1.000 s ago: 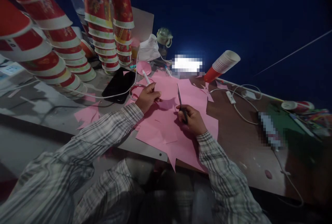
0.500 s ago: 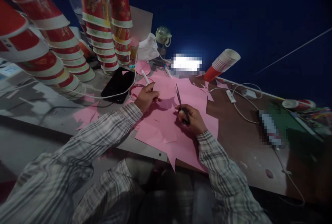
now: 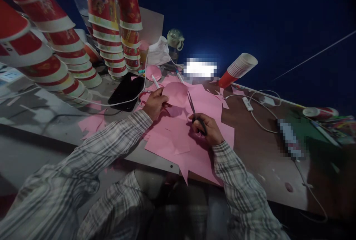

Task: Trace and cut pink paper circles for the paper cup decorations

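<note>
My left hand point(image 3: 156, 103) pinches the edge of a rounded piece of pink paper point(image 3: 176, 94), which is tilted up above the pink sheets. A pair of dark scissors point(image 3: 192, 107) is in my right hand point(image 3: 204, 129), fingers closed around the handles. The blades point away from me, close to the right edge of the rounded piece; I cannot tell whether they touch it. Beneath both hands, larger pink paper sheets point(image 3: 205, 158) overlap across the table edge. A white pen point(image 3: 155, 82) and a pink paper disc point(image 3: 153, 72) lie just beyond my left hand.
Tall towers of red and white paper cups point(image 3: 107, 34) stand at the left. A black phone point(image 3: 126, 92) lies near them with a white cable across it. A leaning cup stack point(image 3: 238, 69) is at the back right, near a blurred power strip point(image 3: 289, 138). Pink scraps point(image 3: 93, 122) lie leftward.
The rounded pink piece in my left hand has turned up and now shows its broad face. The scissors have tilted slightly, staying in my right hand.
</note>
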Available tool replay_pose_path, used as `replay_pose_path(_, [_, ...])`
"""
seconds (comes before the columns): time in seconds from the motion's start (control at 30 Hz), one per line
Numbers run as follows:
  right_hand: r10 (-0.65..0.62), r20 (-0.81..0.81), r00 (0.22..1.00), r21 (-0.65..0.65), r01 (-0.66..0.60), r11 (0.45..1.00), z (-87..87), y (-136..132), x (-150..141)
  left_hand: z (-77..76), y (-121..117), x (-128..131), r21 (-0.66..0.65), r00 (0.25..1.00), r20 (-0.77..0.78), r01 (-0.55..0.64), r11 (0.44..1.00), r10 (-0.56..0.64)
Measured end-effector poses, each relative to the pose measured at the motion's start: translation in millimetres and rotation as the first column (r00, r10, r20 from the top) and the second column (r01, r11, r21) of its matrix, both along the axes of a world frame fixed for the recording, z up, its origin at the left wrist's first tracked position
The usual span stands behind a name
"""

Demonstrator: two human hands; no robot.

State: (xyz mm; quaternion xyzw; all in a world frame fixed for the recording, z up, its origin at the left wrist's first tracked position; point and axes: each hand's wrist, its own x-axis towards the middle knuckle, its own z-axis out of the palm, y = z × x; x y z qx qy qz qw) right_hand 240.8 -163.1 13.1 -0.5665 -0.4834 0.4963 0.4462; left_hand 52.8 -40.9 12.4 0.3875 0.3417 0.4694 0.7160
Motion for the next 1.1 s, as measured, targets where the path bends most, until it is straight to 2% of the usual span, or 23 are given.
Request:
replay_pose_path(0.27, [-0.002,0.021,1.000,-0.009,0.002,1.000,1.2,2.0,-1.7,-0.3,-3.9,-0.5,0.025,0.996,-0.019,0.088,0.996,-0.088])
replay_pose_path(0.47, [-0.005,0.002,1.000,-0.009,0.005,1.000,1.5,3.5,-2.5,6.0,-7.1,1.9,-0.065,0.995,-0.067,0.064,0.996,-0.069])
replay_pose_path(0.67, [-0.001,-0.004,1.000,-0.012,0.001,1.000,1.4,3.5,-1.4,5.8,-9.7,1.2,-0.009,0.983,-0.099,0.155,0.988,-0.155])
replay_pose_path(0.93, [0.002,0.030,1.000,-0.004,-0.002,1.000,0.9,3.2,-1.3,-0.7,-6.4,0.9,-0.024,0.986,-0.091,0.137,0.990,-0.139])
replay_pose_path(1.1, [-0.012,0.066,0.998,0.006,0.011,1.000,0.2,2.4,-0.8,5.5,-6.8,0.0,-0.072,0.988,-0.080,0.126,0.989,-0.132])
